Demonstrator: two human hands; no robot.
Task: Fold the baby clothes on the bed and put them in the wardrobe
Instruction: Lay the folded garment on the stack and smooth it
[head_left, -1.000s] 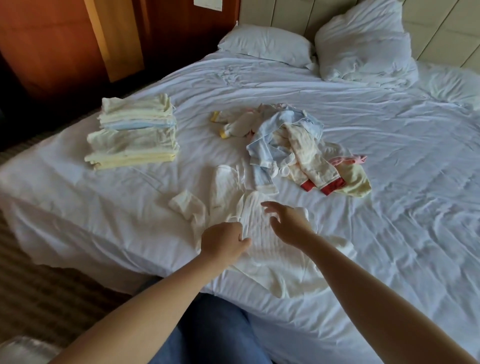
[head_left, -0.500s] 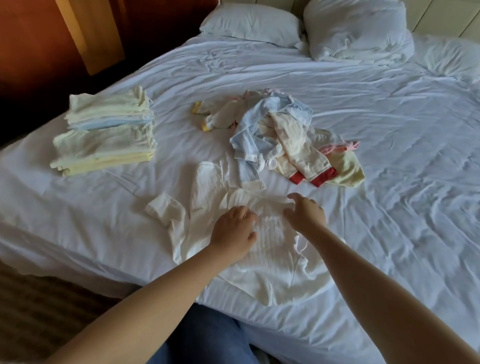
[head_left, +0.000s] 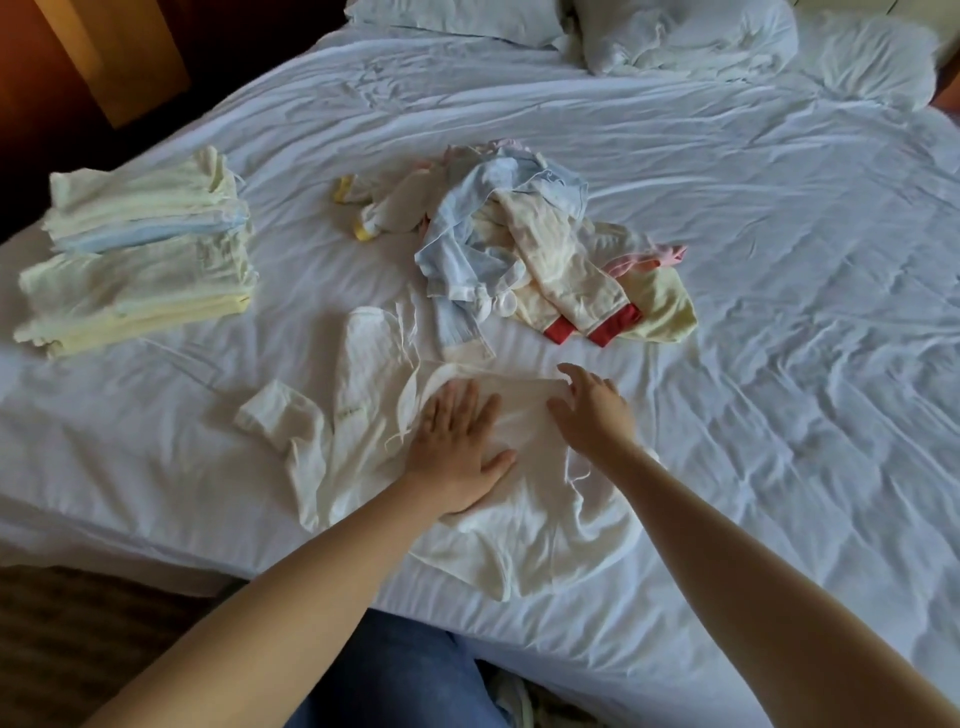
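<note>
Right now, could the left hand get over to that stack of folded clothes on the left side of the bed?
Probably yes. The left hand lies flat on the white garment, holding nothing, and only that garment's sleeve and bare sheet separate it from the folded stack. It may need a stretch.

Rumpled white pillows (head_left: 685, 36) lie along the far edge, and brown striped carpet (head_left: 78, 623) shows lower left.

Soft daylight, dim corners, wide-angle warping.
</note>
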